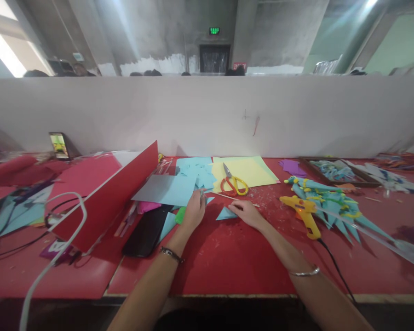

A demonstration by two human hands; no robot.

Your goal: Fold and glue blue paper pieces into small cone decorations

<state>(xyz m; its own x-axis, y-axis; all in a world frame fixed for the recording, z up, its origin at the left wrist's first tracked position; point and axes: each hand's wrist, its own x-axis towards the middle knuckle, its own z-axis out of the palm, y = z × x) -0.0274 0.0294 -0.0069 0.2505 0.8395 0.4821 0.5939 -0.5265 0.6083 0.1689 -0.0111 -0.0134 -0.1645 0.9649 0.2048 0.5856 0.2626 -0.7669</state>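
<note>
My left hand [195,209] is closed at the fingertips, over the edge of the light-blue paper; what it pinches is too small to make out. A small blue tip of paper [210,200] shows just right of these fingers. My right hand [250,214] has thumb and fingers closed at the right end of a folded blue paper triangle [225,214], which rests on the red table. Beyond both hands, a thin pale stick [234,198] lies slanted. Scissors [240,186] with red and yellow handles lie open on yellow paper [258,171].
A yellow glue gun [305,211] lies on the right beside blue paper cones [334,202] with yellow trim. Left of my hands are a black phone [146,232], a green piece [180,215] and a red upright board [113,193]. A white partition [207,115] stands behind.
</note>
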